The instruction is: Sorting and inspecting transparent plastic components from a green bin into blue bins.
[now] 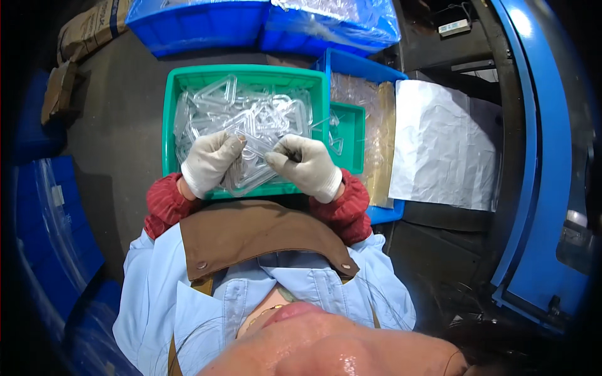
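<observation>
Over the near edge of the green tray (170,119), your gloved left hand (210,161) and right hand (307,166) pinch a clear plastic frame piece (254,164) between them, fingers clenched on its opposite ends. It looks light, stiff and slick, likely brittle at the thin bars, so grip the corners. More clear pieces (251,109) fill the tray behind it; a smaller green tray (351,135) sits at its right.
</observation>
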A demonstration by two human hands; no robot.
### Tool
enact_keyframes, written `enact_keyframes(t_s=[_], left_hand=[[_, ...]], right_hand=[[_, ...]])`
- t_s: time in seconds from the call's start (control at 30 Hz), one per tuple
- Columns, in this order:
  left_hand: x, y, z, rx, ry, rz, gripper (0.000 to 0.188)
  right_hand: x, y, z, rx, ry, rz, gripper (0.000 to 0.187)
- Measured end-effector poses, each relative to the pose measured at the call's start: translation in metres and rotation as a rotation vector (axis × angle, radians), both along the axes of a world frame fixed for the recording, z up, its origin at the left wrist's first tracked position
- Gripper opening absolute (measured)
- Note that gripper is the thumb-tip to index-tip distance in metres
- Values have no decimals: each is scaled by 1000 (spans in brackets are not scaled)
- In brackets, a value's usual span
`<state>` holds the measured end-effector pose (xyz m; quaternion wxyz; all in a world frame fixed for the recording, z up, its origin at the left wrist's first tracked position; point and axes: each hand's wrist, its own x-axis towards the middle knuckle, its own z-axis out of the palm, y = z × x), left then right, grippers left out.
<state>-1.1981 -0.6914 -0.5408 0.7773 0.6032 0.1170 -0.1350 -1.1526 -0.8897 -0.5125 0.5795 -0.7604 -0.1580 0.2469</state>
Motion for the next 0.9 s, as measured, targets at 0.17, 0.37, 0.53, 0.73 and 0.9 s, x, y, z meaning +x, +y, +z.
enact_keyframes(t_s=[0.17,0.37,0.53,0.73,0.9], left_hand=[[-3,25,7,-67,180,-254,25],[12,59,-19,405,-364,535,18],[28,58,-35,1282,-482,250,15],[18,53,-43,1208,-626,235,11],[18,46,-40,1184,-667,207,11]], right_hand=[[34,-4,6,-58,204,320,14],[145,25,24,-379,-29,396,25],[208,93,19,-480,-275,115,49],[134,116,-35,-969,-298,329,58],[131,97,-59,-564,-69,161,46]])
